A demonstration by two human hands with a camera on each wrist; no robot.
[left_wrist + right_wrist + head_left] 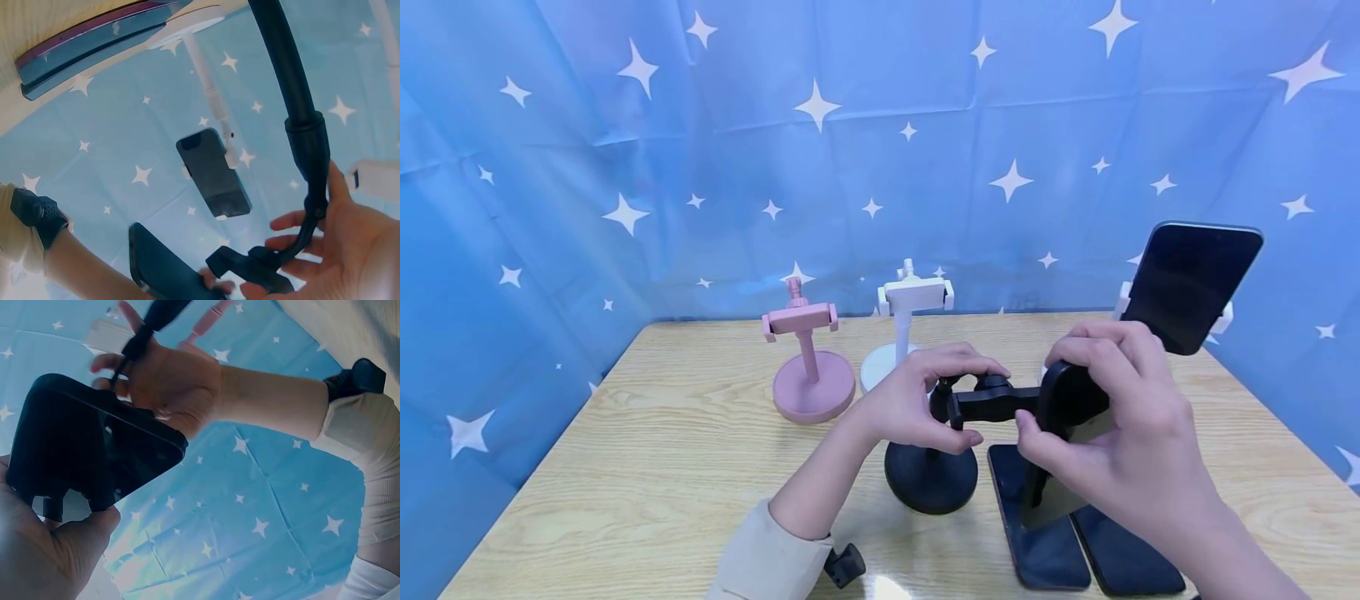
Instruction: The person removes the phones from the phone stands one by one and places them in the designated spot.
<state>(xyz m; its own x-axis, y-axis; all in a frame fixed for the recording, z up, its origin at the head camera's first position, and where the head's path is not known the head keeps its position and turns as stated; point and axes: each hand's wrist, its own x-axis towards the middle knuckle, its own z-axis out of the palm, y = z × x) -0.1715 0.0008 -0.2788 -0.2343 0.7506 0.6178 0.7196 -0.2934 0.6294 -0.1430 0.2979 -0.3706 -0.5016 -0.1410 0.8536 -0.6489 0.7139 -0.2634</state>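
Note:
My left hand (917,396) grips the clamp of a black phone stand (931,479), thumb below and fingers above. The stand's round base rests on the table; its dark pole and jointed neck (306,147) show in the left wrist view. My right hand (1123,421) holds a dark phone (69,437) by its edges, tilted, right beside the clamp's outer end. In the left wrist view the phone (162,262) overlaps the end of the clamp (240,265). Part of the phone is hidden behind my right fingers in the head view.
A pink phone stand (814,387) and a white one (913,296) stand behind, their holders bare. At the right, another white stand holds a phone (1195,283). Two dark phones (1048,546) (1131,554) lie side by side on the wooden table (647,467). A starry blue curtain (850,167) hangs behind.

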